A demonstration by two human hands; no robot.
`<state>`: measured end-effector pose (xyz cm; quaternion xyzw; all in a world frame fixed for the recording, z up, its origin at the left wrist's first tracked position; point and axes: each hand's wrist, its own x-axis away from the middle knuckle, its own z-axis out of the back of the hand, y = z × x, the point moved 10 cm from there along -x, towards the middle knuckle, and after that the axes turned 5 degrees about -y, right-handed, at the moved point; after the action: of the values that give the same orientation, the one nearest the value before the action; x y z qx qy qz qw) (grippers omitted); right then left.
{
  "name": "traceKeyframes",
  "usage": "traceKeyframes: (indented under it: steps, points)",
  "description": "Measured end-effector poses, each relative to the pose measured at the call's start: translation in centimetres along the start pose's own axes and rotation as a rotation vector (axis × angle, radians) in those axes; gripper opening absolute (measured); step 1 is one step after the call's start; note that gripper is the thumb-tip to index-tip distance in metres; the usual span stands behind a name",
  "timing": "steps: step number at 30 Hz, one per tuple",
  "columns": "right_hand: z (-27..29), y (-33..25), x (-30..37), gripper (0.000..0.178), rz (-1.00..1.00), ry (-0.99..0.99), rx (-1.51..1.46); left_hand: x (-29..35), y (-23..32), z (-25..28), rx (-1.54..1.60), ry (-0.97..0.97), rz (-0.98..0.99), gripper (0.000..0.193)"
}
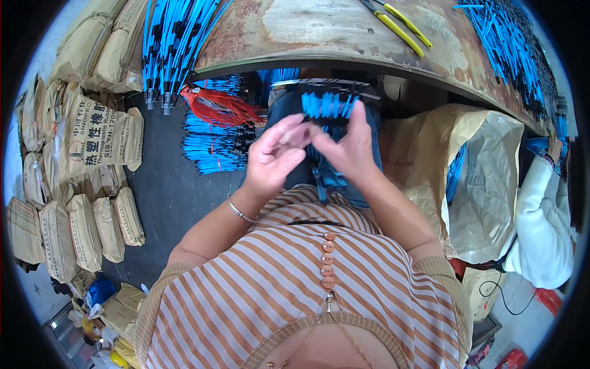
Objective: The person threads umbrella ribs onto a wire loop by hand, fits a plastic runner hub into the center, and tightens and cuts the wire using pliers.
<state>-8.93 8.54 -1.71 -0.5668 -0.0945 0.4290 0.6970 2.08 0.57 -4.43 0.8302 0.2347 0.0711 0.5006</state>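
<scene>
My left hand [276, 154] is raised above my lap, palm turned up and fingers apart. Its fingertips come close to the thumb side of my right hand [351, 150]. Just beyond my right fingers is a bundle of blue strips with black parts [329, 106], partly hidden. Motion smears the right fingers, so whether they grip this bundle cannot be told. More blue pieces [332, 178] show below the hands, over my lap. To the left lie blue bundles [215, 147] with red ties and a hank of red strings [227, 107].
A worn wooden table [295, 31] curves across the front, with yellow-handled pliers [399, 27] on it. Blue strips hang over its left edge [178, 49] and pile at right [507, 49]. A large open paper sack [424, 166] stands right, near another person's white sleeve [541, 221]. Brown sacks [80, 227] fill the left.
</scene>
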Motion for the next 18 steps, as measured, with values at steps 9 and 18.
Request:
traceKeyframes:
  steps: [9,18]
  points:
    - [-0.5,-0.5,-0.2,0.044,-0.017,-0.023,-0.016,-6.2,2.5,0.2,-0.282,0.023,-0.005,0.029]
    - [-0.4,1.1,-0.7,0.033,-0.178,0.036,-0.102,-7.5,2.2,-1.3,-0.315,-0.031,0.083,0.017]
